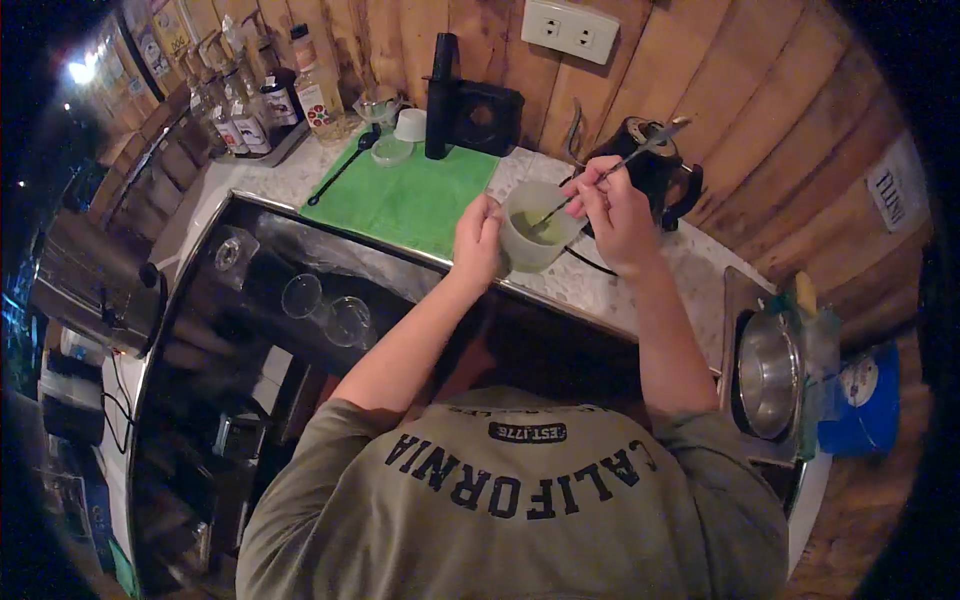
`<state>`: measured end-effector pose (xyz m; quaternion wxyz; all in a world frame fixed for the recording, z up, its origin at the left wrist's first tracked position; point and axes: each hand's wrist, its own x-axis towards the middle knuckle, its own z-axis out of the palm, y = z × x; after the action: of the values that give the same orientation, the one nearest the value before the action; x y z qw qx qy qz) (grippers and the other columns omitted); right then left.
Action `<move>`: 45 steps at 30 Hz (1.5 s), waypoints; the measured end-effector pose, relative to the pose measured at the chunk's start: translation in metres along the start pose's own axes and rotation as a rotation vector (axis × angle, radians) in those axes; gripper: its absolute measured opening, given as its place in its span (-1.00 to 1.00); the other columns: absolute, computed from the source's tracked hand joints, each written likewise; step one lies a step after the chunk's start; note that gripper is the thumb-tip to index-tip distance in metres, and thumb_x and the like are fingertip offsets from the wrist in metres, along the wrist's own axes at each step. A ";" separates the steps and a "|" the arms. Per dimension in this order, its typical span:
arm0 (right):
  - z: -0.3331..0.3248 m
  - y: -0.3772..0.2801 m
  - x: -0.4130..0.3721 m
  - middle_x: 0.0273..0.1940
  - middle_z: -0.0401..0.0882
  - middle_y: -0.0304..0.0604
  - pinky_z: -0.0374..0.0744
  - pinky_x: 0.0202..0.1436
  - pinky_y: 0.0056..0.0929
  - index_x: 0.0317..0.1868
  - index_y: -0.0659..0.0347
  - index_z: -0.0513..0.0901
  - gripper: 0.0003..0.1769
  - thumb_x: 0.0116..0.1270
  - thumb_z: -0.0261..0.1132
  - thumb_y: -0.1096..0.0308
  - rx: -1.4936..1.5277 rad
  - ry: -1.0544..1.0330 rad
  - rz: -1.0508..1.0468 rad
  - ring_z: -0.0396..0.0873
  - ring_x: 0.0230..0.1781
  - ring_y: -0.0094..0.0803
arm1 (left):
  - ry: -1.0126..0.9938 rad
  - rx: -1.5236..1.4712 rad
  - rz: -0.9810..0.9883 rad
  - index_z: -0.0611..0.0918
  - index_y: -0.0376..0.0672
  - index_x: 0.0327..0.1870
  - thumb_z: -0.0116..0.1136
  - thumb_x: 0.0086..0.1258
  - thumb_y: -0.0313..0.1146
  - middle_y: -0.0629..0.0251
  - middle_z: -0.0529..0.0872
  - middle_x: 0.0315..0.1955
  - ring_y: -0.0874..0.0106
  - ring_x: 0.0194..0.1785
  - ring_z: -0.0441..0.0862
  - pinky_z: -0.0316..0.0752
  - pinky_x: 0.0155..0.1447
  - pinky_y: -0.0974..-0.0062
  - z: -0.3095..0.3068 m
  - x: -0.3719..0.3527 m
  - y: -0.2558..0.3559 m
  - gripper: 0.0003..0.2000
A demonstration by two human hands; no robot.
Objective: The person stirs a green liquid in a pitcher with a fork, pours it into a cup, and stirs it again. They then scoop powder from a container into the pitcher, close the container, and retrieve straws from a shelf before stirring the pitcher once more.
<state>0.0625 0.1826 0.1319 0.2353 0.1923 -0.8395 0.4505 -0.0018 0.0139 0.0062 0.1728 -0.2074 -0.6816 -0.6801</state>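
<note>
Nearest to us, an olive-green cotton T-shirt (520, 480) with dark block lettering spreads below both hands. To the left of our left forearm, two clear, round, thin-walled cups (347, 322) sit on a dark, glossy surface lower than the counter. On the other side, right of our right hand and closer in, we see a shiny, round stainless-steel bowl (772, 385), with a smooth blue plastic bucket (865, 405) beyond its right side.

Ahead, our left hand (479, 240) curls around the side of a frosted, translucent, round-walled cup (527, 253), the thumb up near its rim. Our right hand (618, 215) pinches a long, slender metal stirrer (645, 147) between thumb and fingers; it slants down into the cup, its lower end in a green liquid (541, 229). The cup is between our hands at the edge of a pale, speckled countertop (610, 292); we cannot tell whether its base touches it.

Just beyond and left of the left hand lies a flat, bright green mat (410, 205); a thin-handled black spoon (340, 172) lies across its left part. A black, rounded pot (648, 180) stands behind our right hand. Farther off, past both hands, a smooth white plastic outlet plate (569, 30) is fixed to the grained wooden plank wall (450, 18).
</note>
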 end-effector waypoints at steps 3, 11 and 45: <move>-0.007 -0.008 -0.012 -0.34 0.60 -0.05 0.61 -0.30 -0.40 -0.13 0.27 0.30 -0.90 0.43 0.03 0.46 -0.017 0.036 -0.037 0.67 -0.39 -0.33 | 0.017 0.041 0.078 0.41 -0.31 -0.35 -0.08 0.25 -0.43 0.09 0.47 -0.43 0.20 -0.30 0.44 0.37 -0.15 0.37 0.002 -0.006 -0.004 -0.88; -0.023 -0.030 -0.030 -0.26 0.59 -0.07 0.58 -0.22 -0.52 -0.10 0.30 0.33 -0.92 0.44 -0.01 0.56 0.021 0.021 -0.164 0.60 -0.35 -0.49 | -0.005 0.077 0.066 0.43 -0.28 -0.33 -0.15 0.28 -0.35 0.23 0.44 -0.42 0.41 -0.28 0.37 0.32 -0.14 0.50 0.000 -0.014 0.004 -0.83; 0.009 0.023 0.043 -0.36 0.57 -0.15 0.59 -0.29 -0.43 -0.06 0.22 0.38 -0.83 0.41 0.08 0.36 0.034 -0.235 0.089 0.58 -0.41 -0.46 | 0.335 1.016 -0.393 0.14 -0.04 0.40 0.49 -0.14 -0.34 -0.13 0.35 0.22 -0.02 0.22 0.40 0.34 0.26 0.19 -0.194 -0.157 -0.041 -0.02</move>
<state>0.0129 0.1822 0.1370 0.1120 0.2103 -0.8613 0.4488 0.1023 -0.1867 -0.1074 0.2267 0.1430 -0.9122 -0.3099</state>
